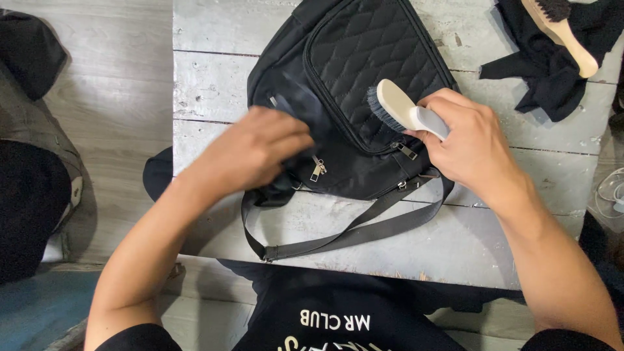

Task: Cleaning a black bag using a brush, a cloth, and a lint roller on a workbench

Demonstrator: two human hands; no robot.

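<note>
Here the left hand (250, 153) grips the quilted black bag (354, 97) mid-bench (208, 84), zipped shut; the right hand (471, 146) clasps a cream brush (403, 107), bristles on fabric.

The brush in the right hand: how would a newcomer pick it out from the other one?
Start at the black quilted bag on the whitewashed plank table. The brush lies against the bag's quilted pocket, held by the right hand. It has a cream back and grey handle, unlike the bare wooden brush on the black cloth.
</note>
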